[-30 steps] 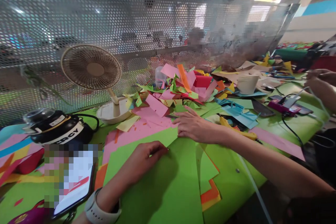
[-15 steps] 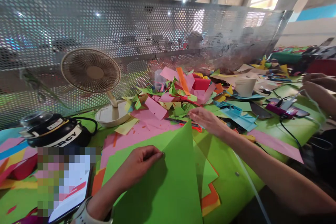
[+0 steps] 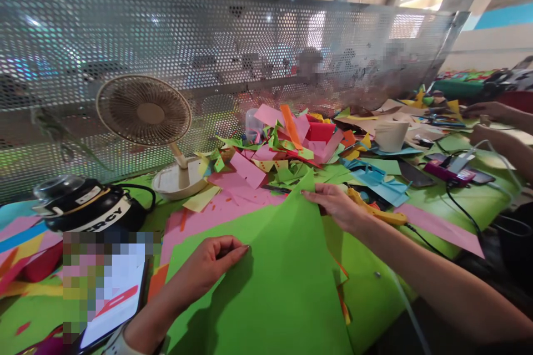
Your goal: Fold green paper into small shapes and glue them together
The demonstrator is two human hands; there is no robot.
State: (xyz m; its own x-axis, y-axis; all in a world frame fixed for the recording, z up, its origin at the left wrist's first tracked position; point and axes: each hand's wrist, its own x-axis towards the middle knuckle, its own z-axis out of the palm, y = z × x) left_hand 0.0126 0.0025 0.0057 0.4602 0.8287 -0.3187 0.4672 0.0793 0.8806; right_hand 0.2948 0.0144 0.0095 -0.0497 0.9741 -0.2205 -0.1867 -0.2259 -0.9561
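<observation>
Here, the right hand [image 3: 336, 208] has its grip pinched on the raised far corner of a green sheet [image 3: 278, 288] spread across the bench [image 3: 368, 288]. The left hand [image 3: 214, 260] is over the sheet, fingers curled; whether its grip holds anything, I cannot tell. A hard pull could crease that corner; beyond, brushing the heaped paper scraps [image 3: 250, 169] could send pieces sliding onto it.

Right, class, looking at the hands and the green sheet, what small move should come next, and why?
Probably flatten the left hand onto the green sheet to steady it. The right hand pinches the sheet near its raised far corner, while the left is curled over the sheet rather than spread flat, so the paper might slide.
</observation>
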